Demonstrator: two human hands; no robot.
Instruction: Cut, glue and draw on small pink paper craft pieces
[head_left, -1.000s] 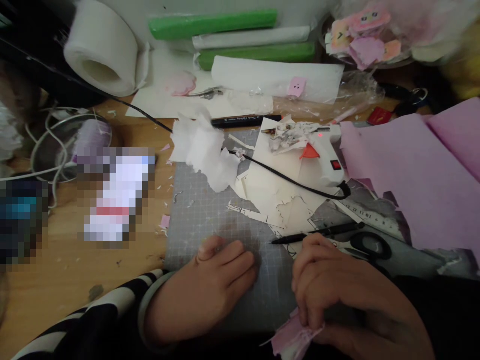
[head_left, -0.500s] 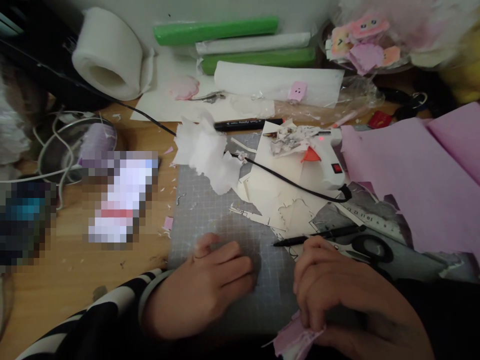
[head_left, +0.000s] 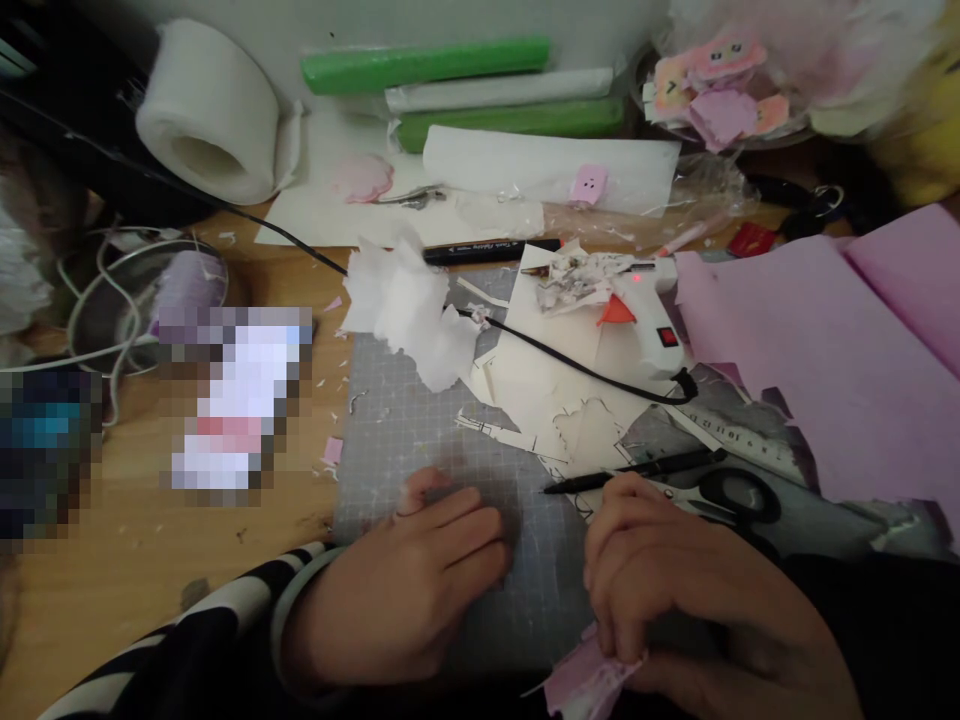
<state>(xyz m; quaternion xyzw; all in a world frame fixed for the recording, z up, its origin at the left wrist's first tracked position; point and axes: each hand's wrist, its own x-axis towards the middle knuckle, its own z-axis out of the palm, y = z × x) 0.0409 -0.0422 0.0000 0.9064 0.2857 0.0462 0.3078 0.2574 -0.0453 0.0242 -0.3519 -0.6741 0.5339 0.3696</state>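
I read my left hand (head_left: pixel 416 580) as resting palm-down on the grey gridded cutting mat (head_left: pixel 420 420), fingers loosely curled and gripping nothing. My right hand (head_left: pixel 675 590) is closed on a crumpled scrap of pink felt (head_left: pixel 589 680), pinched at the lower edge of the view, just past the near edge of the mat. A thin black pen (head_left: pixel 637 467) lies just beyond the right knuckles, with black-handled scissors (head_left: pixel 731 495) beside it. Cream paper offcuts (head_left: pixel 547 390) cover the middle of the mat. A white glue gun (head_left: pixel 660 325) sits behind them (its red indicator is lit), and its black cord (head_left: pixel 570 362) crosses the paper. A large sheet of pink felt (head_left: pixel 817 350) occupies the right side of the wooden table (head_left: pixel 112 590). A torn white tissue wad (head_left: pixel 409 300) lies at the far left corner of the mat.
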